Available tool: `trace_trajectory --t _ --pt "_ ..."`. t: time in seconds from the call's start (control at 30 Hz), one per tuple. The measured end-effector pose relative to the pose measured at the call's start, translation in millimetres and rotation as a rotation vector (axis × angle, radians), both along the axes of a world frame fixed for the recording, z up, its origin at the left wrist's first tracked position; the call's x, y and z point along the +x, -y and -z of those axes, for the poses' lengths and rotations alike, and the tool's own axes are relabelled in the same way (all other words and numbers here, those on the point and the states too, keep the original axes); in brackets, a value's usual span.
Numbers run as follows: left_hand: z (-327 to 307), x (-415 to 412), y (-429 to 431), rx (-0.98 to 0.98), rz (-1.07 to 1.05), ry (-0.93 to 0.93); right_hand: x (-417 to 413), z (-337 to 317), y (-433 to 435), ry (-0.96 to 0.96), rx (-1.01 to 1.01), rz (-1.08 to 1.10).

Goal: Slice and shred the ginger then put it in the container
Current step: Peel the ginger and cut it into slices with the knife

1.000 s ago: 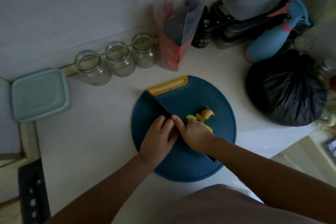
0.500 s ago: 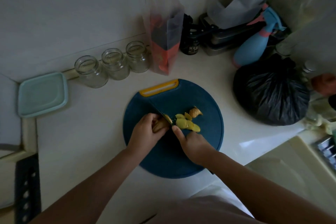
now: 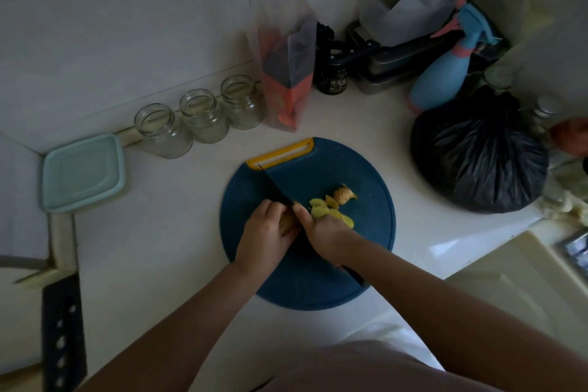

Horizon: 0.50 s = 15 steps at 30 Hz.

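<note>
Ginger point(image 3: 288, 222) lies near the middle of the blue cutting board point(image 3: 366, 242), largely hidden under the left hand point(image 3: 265, 232), whose curled fingers pin it down. The right hand point(image 3: 326, 232) is wrapped round the handle of a dark knife point(image 3: 275, 188), one finger extended toward the blade. The blade runs between the two hands at the root's exposed end. Cut slices point(image 3: 321, 212) and a knobbly end piece point(image 3: 344, 194) lie just beside the blade, on its right.

Assessment: the root is light, firm and fibrous, and its moist cut face is likely to slip. The piece left looks short, so it should be held from above with fingertips tucked back from the edge. The slices are thin and light, best pinched up or scraped along with the blade. A teal lidded container point(image 3: 82, 172), presumably the destination, stands well apart on the bench point(image 3: 152, 248).
</note>
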<state>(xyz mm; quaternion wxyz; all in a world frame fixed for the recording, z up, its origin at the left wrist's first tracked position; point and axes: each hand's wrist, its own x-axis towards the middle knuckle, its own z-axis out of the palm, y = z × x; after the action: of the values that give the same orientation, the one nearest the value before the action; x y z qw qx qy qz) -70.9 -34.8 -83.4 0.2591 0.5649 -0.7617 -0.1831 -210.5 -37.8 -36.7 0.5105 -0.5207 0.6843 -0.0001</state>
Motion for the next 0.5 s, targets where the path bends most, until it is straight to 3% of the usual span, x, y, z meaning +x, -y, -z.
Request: trace_trajectory --t 0.1,0.23,0.4,0.5 --pt "0 0 -4 0.011 -0.021 0.000 9 -8 9 0.006 0.028 0.051" --pt "0 -1 -5 -0.010 -0.023 0.020 12 -8 11 0.021 0.062 0.280" --pt "-3 -5 -19 -0.078 0.051 0.057 6 -11 22 0.059 0.065 0.225" --pt "-6 -3 -34 0.003 0.040 0.000 2 -16 27 0.059 0.103 0.253"
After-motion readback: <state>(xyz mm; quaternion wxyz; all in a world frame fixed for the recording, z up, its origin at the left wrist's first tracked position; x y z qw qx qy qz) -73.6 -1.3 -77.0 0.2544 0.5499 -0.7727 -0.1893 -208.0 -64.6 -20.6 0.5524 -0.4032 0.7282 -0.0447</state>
